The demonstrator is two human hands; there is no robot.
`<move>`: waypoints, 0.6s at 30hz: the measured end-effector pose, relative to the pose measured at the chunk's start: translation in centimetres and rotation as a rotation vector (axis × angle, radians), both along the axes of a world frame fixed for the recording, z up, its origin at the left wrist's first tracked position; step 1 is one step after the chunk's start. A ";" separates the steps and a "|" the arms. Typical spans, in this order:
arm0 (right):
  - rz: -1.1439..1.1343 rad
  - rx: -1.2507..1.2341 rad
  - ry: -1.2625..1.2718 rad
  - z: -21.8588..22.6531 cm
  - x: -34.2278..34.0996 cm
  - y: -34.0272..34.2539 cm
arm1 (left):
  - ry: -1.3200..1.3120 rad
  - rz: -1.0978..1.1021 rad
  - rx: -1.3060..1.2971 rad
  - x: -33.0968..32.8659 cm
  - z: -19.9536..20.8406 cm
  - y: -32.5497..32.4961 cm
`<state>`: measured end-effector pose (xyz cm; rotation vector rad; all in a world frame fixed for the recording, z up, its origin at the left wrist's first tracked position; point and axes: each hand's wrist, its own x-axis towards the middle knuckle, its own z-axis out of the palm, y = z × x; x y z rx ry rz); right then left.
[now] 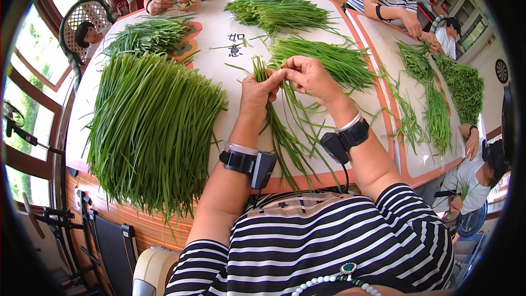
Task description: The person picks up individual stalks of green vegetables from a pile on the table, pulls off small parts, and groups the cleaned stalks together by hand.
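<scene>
My left hand (255,94) is closed round a thin bunch of green garlic chives (281,141). Their cut ends poke up past the thumb, and the long leaves hang down toward the table's near edge. At the top of the bunch my right hand (313,81) pinches chive stems, its fingertips touching the left thumb; how many stems it grips is hidden. A few loose leaves trail below the right wrist. Left of my left forearm lies a big, thick pile of chives (156,126), leaf tips overhanging the near edge.
The white table (216,79) with orange borders also bears a smaller chive heap (147,35) at far left, a far bunch (279,12) and a right bunch (329,61). More chives (438,118) lie on the adjoining right-hand table. Several people sit around, some handling chives.
</scene>
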<state>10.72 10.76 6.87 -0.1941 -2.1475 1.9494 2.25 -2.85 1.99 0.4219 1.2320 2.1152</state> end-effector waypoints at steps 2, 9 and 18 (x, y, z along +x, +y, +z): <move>0.006 0.000 -0.006 0.4 0.0 0.0 | 0.014 -0.027 0.005 -0.1 0.1 0.0; -0.066 0.039 0.055 0.0 -0.5 0.0 | 0.019 -0.021 0.002 0.3 0.3 0.0; -0.012 0.104 0.170 -0.1 0.2 0.3 | 0.072 -0.191 0.089 0.6 -0.3 0.4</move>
